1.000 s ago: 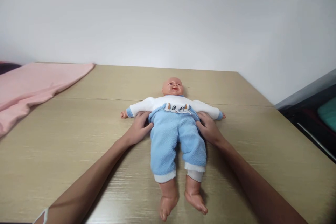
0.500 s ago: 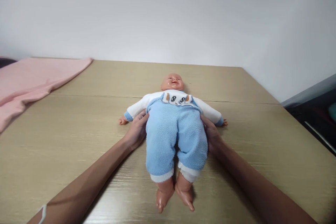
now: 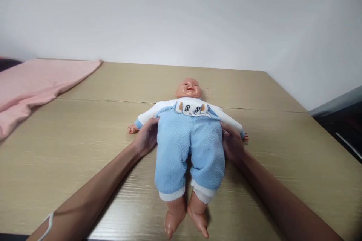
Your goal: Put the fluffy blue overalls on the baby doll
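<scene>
A baby doll in a white top and light blue fleece trousers lies face up on the wooden table, head towards the wall and bare feet towards me. My left hand grips the doll's left flank at the waist of the trousers. My right hand grips the opposite flank, its fingers tucked behind the trousers. The doll's hips look raised off the table and its feet are together.
A pink cloth lies spread over the far left part of the table. The table's right edge runs beside a dark piece of furniture. A plain white wall stands behind the table.
Both hands have closed in on the doll's sides. The doll's hips and legs have risen and come nearer to me, and its feet have drawn together.
</scene>
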Tool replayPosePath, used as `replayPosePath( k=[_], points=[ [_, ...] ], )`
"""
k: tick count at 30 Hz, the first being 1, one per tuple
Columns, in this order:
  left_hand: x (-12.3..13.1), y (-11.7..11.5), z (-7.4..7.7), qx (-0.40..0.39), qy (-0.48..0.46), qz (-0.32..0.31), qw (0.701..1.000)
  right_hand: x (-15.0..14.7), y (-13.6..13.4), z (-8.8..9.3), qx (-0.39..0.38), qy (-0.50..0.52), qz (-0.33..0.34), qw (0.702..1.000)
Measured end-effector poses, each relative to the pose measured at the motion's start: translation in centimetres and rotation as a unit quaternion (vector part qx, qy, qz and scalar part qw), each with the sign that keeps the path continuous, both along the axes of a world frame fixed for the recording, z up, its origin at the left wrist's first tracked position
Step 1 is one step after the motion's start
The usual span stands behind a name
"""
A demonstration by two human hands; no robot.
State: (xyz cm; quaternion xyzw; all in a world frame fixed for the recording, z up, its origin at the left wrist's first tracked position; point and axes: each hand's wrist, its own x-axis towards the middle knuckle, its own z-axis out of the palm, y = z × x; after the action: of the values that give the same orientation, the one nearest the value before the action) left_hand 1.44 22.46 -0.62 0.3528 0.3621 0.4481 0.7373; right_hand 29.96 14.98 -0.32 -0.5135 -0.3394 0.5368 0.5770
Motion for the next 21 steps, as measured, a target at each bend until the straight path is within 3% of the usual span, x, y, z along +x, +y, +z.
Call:
replayPosePath(
  k=[9, 13, 17, 21],
  points=[
    [-0.5, 0.3, 0.0, 0.002, -0.108, -0.01, 0.994, -0.5, -0.4, 1.4, -0.027, 0.105, -0.017, 0.994],
    [-0.9, 0.7, -0.4, 0.004, -0.09, -0.014, 0.996, -0.2, -0.4, 0.9, 0.012, 0.076, -0.047, 0.996],
    [-1.1, 1.3, -1.0, 0.069, -0.049, -0.035, 0.996, -0.3, -0.1, 0.1, 0.087, 0.01, -0.122, 0.989],
    [-1.2, 1.6, -1.5, 0.114, -0.031, -0.032, 0.993, -0.8, 0.4, -0.3, 0.088, 0.028, -0.072, 0.993]
  ],
)
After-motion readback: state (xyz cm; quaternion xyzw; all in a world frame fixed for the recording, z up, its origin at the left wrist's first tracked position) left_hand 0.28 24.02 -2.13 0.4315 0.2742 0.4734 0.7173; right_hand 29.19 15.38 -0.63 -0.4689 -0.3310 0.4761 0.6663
